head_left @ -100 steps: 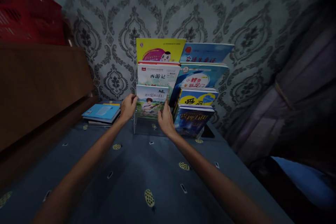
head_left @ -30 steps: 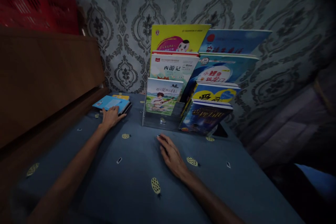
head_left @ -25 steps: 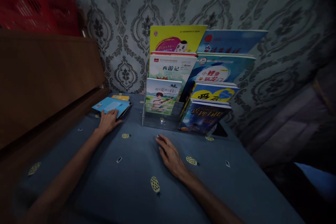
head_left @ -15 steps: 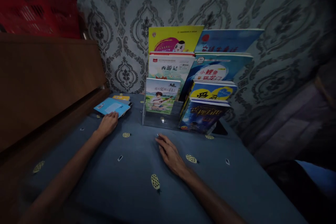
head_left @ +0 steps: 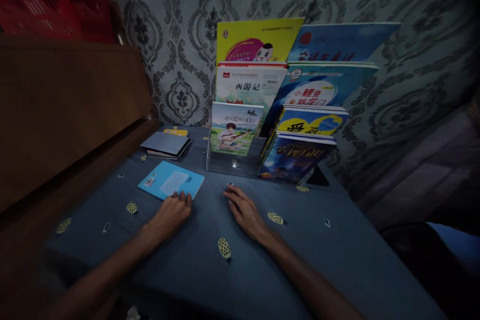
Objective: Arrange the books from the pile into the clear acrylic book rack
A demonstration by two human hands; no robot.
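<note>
At the near edge of a light-blue book (head_left: 157, 180), my left hand (head_left: 175, 212) is closed, with its fingers over the cover and the thumb out of sight. The book lies flat, its barcode side up. My right hand (head_left: 243, 210) rests on the tablecloth with nothing in it, fingers stretched out and loosely bent. Behind the blue book is a small pile of books (head_left: 167, 144) with a grey one on top. In front of the wall stands a clear acrylic book rack (head_left: 225, 162), its tiers holding upright books, among them one with a guitar player on the cover (head_left: 234, 130).
A dark-blue book (head_left: 296, 157) leans at the rack's lower right. The wooden cabinet (head_left: 71, 110) borders the table's left side, with a red plastic basket (head_left: 56, 5) on top. Patterned wallpaper (head_left: 183, 95) is behind. Blue cloth with pineapple prints (head_left: 225, 248) covers the table.
My left hand has drawn the blue book off the pile, toward me and to the right, uncovering the grey book. My right hand stays nearly in place. The view has shifted slightly.
</note>
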